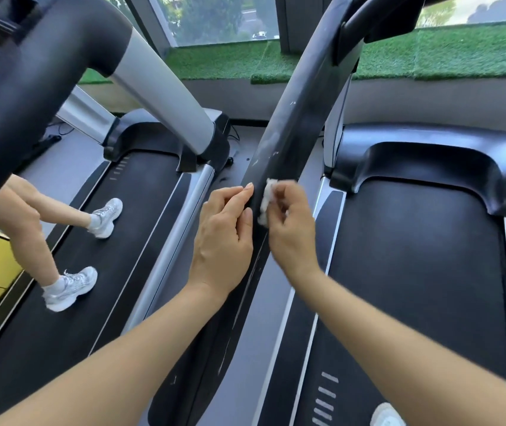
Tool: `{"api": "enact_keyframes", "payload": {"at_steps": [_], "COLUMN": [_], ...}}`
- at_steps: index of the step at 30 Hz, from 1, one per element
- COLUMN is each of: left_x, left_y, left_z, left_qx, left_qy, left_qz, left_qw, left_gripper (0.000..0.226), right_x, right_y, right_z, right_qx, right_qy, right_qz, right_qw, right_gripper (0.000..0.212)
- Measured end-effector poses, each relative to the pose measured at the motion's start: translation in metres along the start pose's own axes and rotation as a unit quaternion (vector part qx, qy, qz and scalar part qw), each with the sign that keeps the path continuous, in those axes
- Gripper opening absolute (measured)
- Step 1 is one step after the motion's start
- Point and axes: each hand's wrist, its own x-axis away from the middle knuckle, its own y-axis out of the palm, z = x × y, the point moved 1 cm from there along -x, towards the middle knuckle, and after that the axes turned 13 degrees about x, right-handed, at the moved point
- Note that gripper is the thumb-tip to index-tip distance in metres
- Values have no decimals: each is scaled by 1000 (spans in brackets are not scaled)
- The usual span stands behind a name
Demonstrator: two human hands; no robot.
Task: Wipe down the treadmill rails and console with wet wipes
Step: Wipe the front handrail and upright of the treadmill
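At the near end of the dark treadmill rail [279, 142], which runs up the middle of the view from the bottom edge toward the window, two bare hands are seen on either side of it. A crumpled white wet wipe [266, 199] is pinched by the right hand [291, 229] between curled fingers [282, 192] and thumb, and is pressed against the right edge of the rail; most of the wad shows to the left of the fingertips, touching the black surface. The left hand [224, 238] is laid against the left edge of the rail, its fingers loosely bent and close together, with the fingertips touching the rail just beside the wipe; nothing is held in it. Pale scuffs and smears are seen on the rail above the hands. To the right, the black belt [414, 272] of the treadmill is seen, with a white shoe toe [387, 416] at the bottom edge. On the neighbouring treadmill [116, 241] to the left, another person's legs and white trainers [73, 287] are seen. Farther off, green artificial turf [430, 53] is laid along the window sill.
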Motion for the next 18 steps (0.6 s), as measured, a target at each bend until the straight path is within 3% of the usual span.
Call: {"api": "enact_keyframes", "payload": {"at_steps": [5, 8, 11, 18], "left_x": [1, 1, 1, 1], "left_y": [0, 0, 1, 1], "left_z": [0, -1, 0, 0], "left_qx": [-3, -7, -6, -6], "left_qy": [2, 0, 0, 0], "left_qz": [-2, -2, -4, -2], "left_qw": [1000, 1000, 1000, 1000], "left_gripper": [38, 37, 37, 44], "right_x": [-10, -65, -83, 32], "right_y": [-8, -9, -9, -3], "right_z": [-9, -4, 1, 3], "right_qx": [5, 14, 18, -40], "right_qy": [-37, 14, 43, 0], "right_qz": [3, 51, 74, -52], "right_qw": [999, 998, 996, 998], "right_gripper": [30, 20, 30, 22]}}
